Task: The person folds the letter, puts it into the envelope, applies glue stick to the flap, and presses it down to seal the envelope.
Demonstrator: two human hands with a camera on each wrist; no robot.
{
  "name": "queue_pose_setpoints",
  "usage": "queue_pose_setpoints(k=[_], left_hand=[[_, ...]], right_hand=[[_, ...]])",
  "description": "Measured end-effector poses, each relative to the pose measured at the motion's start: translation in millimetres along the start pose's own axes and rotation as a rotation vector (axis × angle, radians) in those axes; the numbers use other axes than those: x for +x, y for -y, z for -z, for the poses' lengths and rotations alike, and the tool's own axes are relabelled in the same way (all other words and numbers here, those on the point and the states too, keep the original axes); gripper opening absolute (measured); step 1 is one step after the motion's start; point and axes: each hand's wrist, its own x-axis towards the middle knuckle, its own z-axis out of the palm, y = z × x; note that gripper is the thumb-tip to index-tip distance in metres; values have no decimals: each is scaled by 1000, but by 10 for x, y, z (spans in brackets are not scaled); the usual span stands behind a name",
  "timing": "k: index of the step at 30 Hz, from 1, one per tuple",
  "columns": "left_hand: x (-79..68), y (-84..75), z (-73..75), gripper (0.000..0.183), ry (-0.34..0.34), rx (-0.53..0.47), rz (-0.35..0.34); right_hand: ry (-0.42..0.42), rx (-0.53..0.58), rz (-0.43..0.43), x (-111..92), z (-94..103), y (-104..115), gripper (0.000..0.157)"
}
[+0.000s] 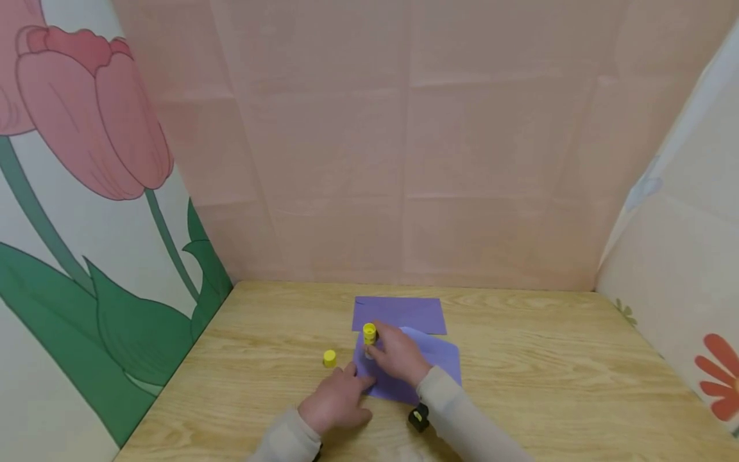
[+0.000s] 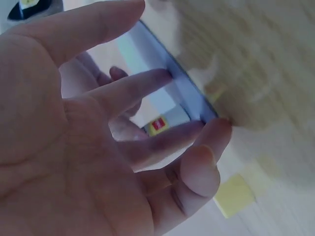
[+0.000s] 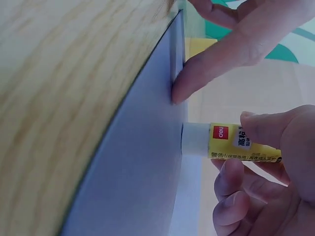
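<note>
My right hand (image 1: 399, 355) grips a yellow glue stick (image 3: 229, 142) between thumb and fingers. The glue stick stands upright, its white end down against a light purple envelope (image 1: 443, 369) near the left edge, where the flap lies unfolded. With extended fingers, my left hand (image 1: 337, 399) presses on the envelope's lower left corner; its index fingertip (image 3: 184, 91) rests close to the glue stick in the right wrist view. The yellow cap (image 1: 330, 358) sits on the table just left of the envelope, and shows beyond the left fingers in the left wrist view (image 2: 234, 195).
A darker purple envelope (image 1: 398, 313) lies flat right behind the one under my hands. The wooden table (image 1: 548, 359) meets a pink sheet (image 1: 404, 160) at the back. Panels printed with flowers stand along the left and right sides.
</note>
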Motion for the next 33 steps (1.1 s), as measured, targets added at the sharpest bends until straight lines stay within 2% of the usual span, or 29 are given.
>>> queue_pose_setpoints(k=[12, 22, 33], left_hand=[[19, -33, 14, 57, 24, -7, 46], [24, -44, 39, 56, 32, -5, 49], [39, -27, 29, 56, 83, -18, 54]], right_hand=[[-66, 73, -35, 34, 6, 7, 23], [-35, 59, 9, 18, -7, -12, 18], [-8, 34, -75, -124, 121, -147, 18]])
